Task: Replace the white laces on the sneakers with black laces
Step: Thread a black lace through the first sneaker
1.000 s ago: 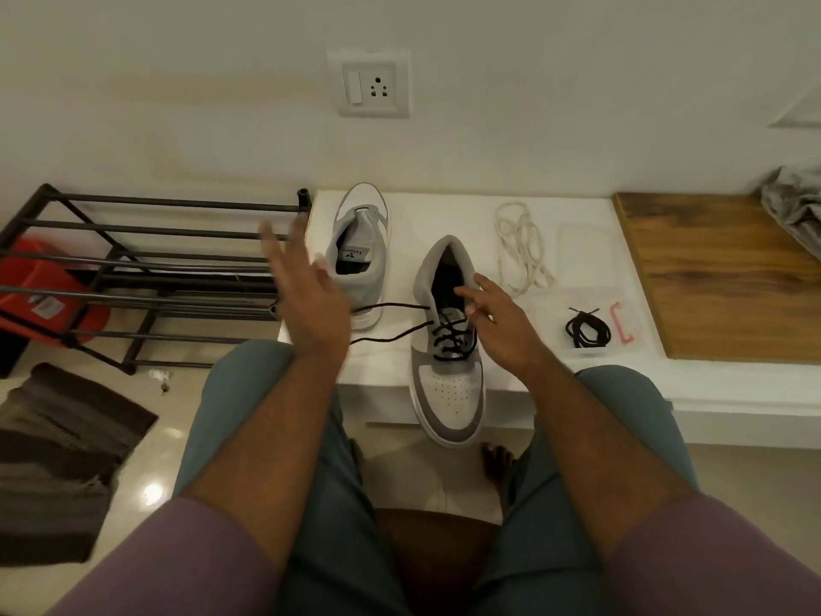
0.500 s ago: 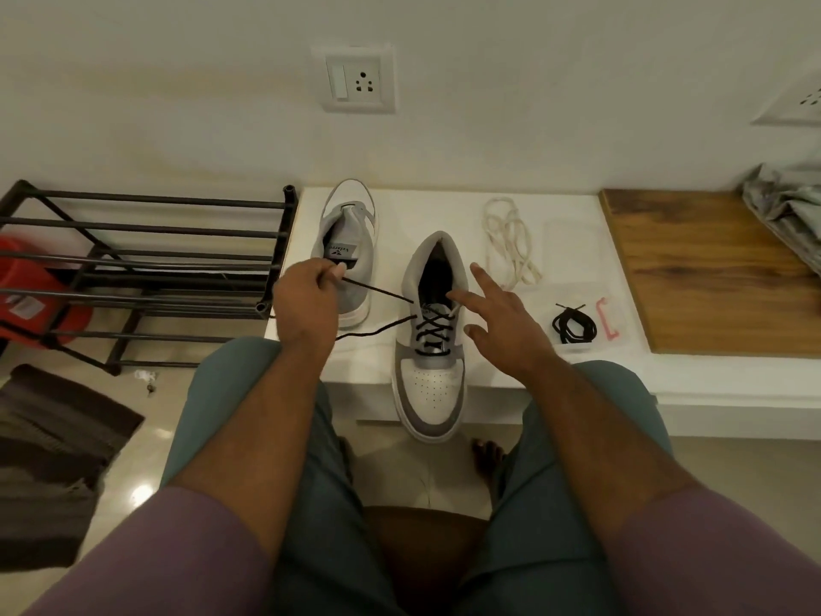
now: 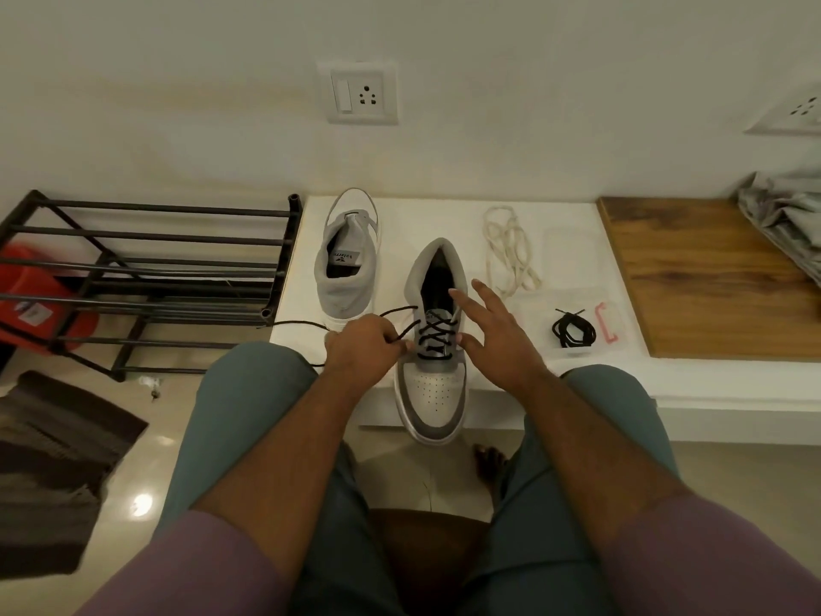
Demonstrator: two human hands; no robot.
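Note:
A grey and white sneaker point(image 3: 433, 389) lies on the white ledge point(image 3: 573, 215), toe toward me, with a black lace point(image 3: 437, 333) crossed through its lower eyelets. My left hand point(image 3: 364, 349) pinches one end of that lace just left of the shoe; the loose ends trail off to the left. Spread and holding nothing, my right hand point(image 3: 493, 335) touches the shoe's right side with its fingers. A second sneaker point(image 3: 348, 264) without laces stands behind, to the left. The removed white laces point(image 3: 508, 251) lie in a heap, and a coiled black lace point(image 3: 573, 333) lies further right.
A black metal shoe rack point(image 3: 146, 277) stands left of the ledge with a red tub point(image 3: 40, 300) behind it. A wooden board point(image 3: 702, 277) covers the ledge's right part, with grey cloth point(image 3: 782, 215) on it. A pink clip point(image 3: 606, 324) lies by the coiled lace. A dark mat point(image 3: 53, 464) lies on the floor.
My left hand closed on the lace and came down and right to the shoe's eyelets. My right hand lifted its fingers but stays beside the shoe.

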